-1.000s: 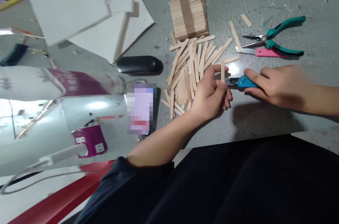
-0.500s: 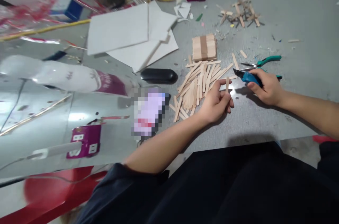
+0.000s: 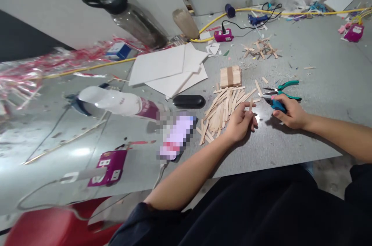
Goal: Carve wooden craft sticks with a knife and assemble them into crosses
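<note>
My left hand is closed around a short wooden craft stick, which pokes up between thumb and fingers. To its right, my right hand grips a blue utility knife whose tip points left toward the stick, with a gap between them. A loose pile of craft sticks lies just left of my left hand. Behind that pile sits a banded bundle of sticks. Pliers with green handles rest on the table, partly behind the knife.
Left of the pile are a black oblong case, a phone and a bottle with a purple label on its side. White boards lie farther back. Glued stick pieces and a purple power socket stand toward the back.
The head view has tilted up, bringing the wall and the large grey bottle into sight. Both hands keep their grips; the knife tip sits slightly lower relative to the stick.
</note>
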